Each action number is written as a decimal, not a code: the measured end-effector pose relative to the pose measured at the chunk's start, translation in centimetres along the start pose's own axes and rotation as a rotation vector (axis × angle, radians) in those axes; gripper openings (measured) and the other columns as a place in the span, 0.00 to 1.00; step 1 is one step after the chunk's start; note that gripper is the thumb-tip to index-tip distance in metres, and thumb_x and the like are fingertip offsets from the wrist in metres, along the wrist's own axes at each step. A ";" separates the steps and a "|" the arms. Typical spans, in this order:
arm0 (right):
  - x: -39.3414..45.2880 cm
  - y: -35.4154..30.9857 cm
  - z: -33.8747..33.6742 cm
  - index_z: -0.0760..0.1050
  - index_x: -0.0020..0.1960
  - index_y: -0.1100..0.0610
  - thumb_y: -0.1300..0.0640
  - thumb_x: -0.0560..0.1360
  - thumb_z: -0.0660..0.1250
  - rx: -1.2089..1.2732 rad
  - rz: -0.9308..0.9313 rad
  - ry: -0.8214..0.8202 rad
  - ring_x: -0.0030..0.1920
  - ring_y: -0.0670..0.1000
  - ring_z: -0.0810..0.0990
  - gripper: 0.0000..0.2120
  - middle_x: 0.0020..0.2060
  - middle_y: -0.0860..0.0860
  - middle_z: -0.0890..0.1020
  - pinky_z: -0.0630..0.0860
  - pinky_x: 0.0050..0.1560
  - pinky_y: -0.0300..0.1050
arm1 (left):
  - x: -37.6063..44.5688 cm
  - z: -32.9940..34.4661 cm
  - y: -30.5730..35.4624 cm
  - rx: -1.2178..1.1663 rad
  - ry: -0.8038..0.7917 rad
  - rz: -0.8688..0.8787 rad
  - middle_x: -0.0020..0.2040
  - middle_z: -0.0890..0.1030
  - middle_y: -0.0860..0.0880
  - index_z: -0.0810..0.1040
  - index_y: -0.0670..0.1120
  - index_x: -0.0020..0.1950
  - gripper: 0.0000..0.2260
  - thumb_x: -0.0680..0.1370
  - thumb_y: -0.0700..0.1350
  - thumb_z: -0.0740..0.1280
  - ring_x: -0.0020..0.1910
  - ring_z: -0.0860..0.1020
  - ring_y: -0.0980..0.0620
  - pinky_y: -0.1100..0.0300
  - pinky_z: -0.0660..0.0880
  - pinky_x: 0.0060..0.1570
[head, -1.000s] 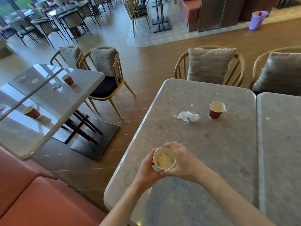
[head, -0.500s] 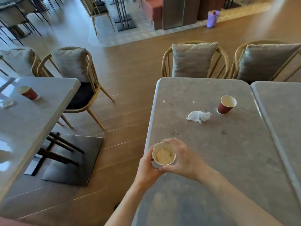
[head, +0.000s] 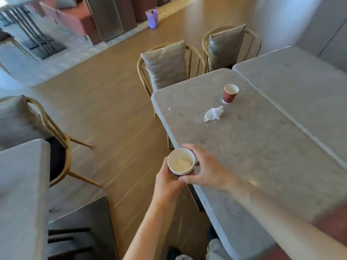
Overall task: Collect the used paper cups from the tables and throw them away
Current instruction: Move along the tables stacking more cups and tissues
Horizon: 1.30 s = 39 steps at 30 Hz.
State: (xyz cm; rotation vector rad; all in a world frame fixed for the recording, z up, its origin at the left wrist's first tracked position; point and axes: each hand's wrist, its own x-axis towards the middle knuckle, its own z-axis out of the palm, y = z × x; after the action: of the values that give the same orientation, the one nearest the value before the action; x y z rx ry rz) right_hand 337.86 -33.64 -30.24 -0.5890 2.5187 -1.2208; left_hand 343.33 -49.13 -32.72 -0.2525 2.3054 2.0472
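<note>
I hold a paper cup (head: 181, 161) with something pale crumpled inside, at the left edge of the grey marble table (head: 262, 156). My left hand (head: 167, 182) grips it from below and from the left. My right hand (head: 208, 168) wraps around its right side, fingers curled on the rim area. A second red paper cup (head: 230, 93), upright with nothing visible inside, stands at the table's far end. A crumpled white napkin (head: 214, 113) lies just in front of it. A purple bin (head: 152, 18) stands far away on the floor.
Two cushioned wooden chairs (head: 165, 66) stand at the table's far end. Another grey table (head: 300, 87) adjoins on the right. At the left are a third table (head: 20, 194), its dark base (head: 82, 228) and a chair (head: 47, 128). Wood floor runs between.
The view has swung to the right and tilted, so the left table's cups have left the frame. The cup in both hands now sits over the table's left edge.
</note>
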 end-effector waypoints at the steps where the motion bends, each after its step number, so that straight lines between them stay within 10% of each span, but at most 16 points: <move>1: 0.2 -0.7 -0.2 0.64 0.71 0.44 0.42 0.62 0.79 0.036 -0.003 0.034 0.58 0.33 0.73 0.42 0.60 0.39 0.75 0.66 0.54 0.22 | 0.3 -0.5 0.5 -0.022 -0.014 0.010 0.51 0.86 0.58 0.76 0.50 0.62 0.27 0.66 0.37 0.78 0.48 0.83 0.64 0.72 0.77 0.44; 6: 1.2 -3.0 -1.5 0.69 0.63 0.44 0.42 0.62 0.80 0.039 -0.031 0.158 0.55 0.41 0.78 0.34 0.55 0.39 0.78 0.74 0.53 0.33 | 2.1 -2.1 2.7 0.045 -0.095 0.085 0.56 0.83 0.56 0.76 0.60 0.61 0.25 0.66 0.48 0.77 0.53 0.83 0.54 0.60 0.81 0.47; 19: 7.8 -3.1 -1.9 0.66 0.56 0.42 0.35 0.58 0.79 0.047 0.041 0.307 0.49 0.41 0.79 0.34 0.49 0.39 0.78 0.80 0.47 0.41 | 11.5 -6.4 5.1 0.283 -0.324 0.133 0.51 0.82 0.66 0.72 0.67 0.54 0.26 0.61 0.52 0.78 0.49 0.82 0.64 0.71 0.76 0.43; 28: 17.3 0.8 -5.1 0.67 0.66 0.42 0.38 0.59 0.79 0.085 0.068 0.279 0.60 0.39 0.74 0.40 0.60 0.40 0.73 0.72 0.60 0.38 | 23.4 -5.6 6.2 0.427 -0.424 0.177 0.49 0.82 0.56 0.71 0.47 0.61 0.29 0.66 0.44 0.81 0.45 0.80 0.57 0.67 0.77 0.43; 39: 19.9 5.7 -10.2 0.67 0.61 0.36 0.35 0.60 0.76 0.065 0.241 0.567 0.59 0.38 0.74 0.33 0.55 0.35 0.74 0.74 0.55 0.36 | 32.5 2.7 6.8 0.479 -0.571 0.250 0.55 0.80 0.59 0.67 0.59 0.59 0.30 0.66 0.47 0.81 0.53 0.79 0.61 0.65 0.77 0.50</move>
State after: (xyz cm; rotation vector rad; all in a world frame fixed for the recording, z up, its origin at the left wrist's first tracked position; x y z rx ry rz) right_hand 314.75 -32.96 -30.06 0.1026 2.8630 -1.5303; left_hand 310.06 -48.66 -31.05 0.5837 2.4063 1.3169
